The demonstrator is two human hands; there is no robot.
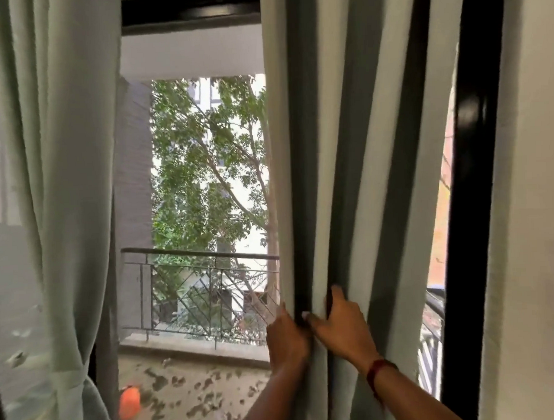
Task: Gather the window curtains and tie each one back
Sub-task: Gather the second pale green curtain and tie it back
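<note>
About half the job looks done. The left curtain (pixel 64 185), over at 9 o'clock, is already bunched into a narrow column and cinched by a tie-back (pixel 69 379) of the same pale cloth down at 8 o'clock. The right curtain (pixel 345 144), from 12 to 4 o'clock, hangs in loose pleats with no tie around it. It needs more gathering toward the dark window frame (pixel 470 203) at 3 o'clock, and then tying.

Both forearms rise from 6 o'clock and meet on that curtain at 5 o'clock. The left hand (pixel 288 335) grips the curtain's inner edge, with its back to the camera and its fingers tucked out of sight into the dark fold. Just beside it, the right hand (pixel 342 327) pinches a pleat, thumb on the near face and fingers hooked behind the next fold. A red bracelet (pixel 380 368) sits on that wrist.

Between the curtains, the balcony railing (pixel 202 253) shows through the glass.
</note>
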